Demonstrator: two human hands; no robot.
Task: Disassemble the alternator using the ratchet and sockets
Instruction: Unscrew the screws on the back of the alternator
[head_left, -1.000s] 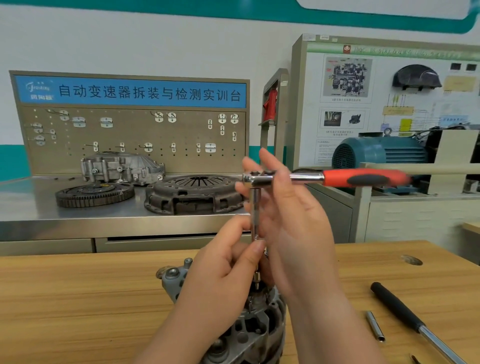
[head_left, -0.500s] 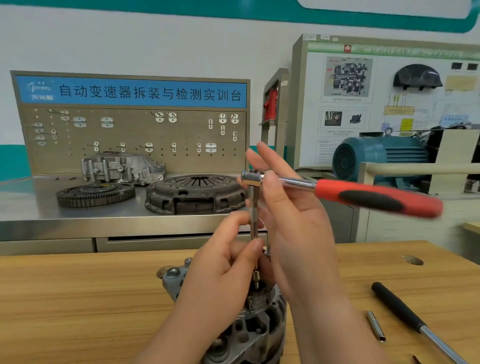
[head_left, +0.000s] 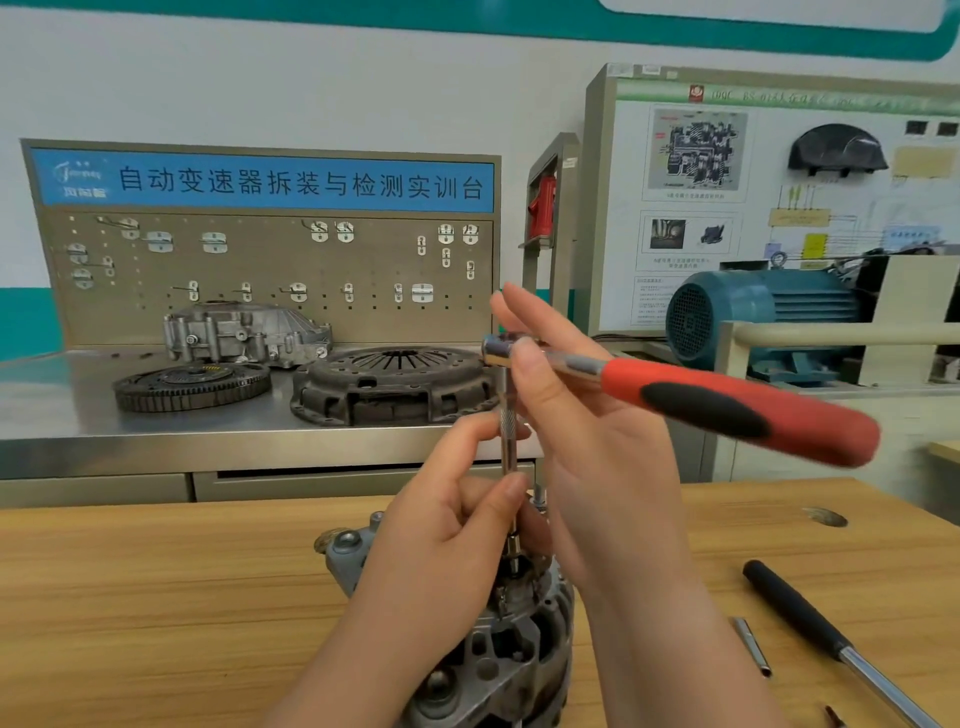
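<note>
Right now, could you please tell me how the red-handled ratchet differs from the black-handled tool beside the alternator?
Grip: the ratchet has a red handle with a black inset; the black-handled tool is all black there. Pose: the ratchet is raised above the alternator, its head pinched by the right hand; the black-handled tool lies flat on the table, untouched. Both have bright metal shanks.

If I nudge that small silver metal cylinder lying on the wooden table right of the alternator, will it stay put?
Probably not: the small silver metal cylinder is round and lies on its side on the flat wooden table, so it would likely roll sideways. It looks smooth and shiny, so fingers may slip on it. Slim, so probably light.
</note>
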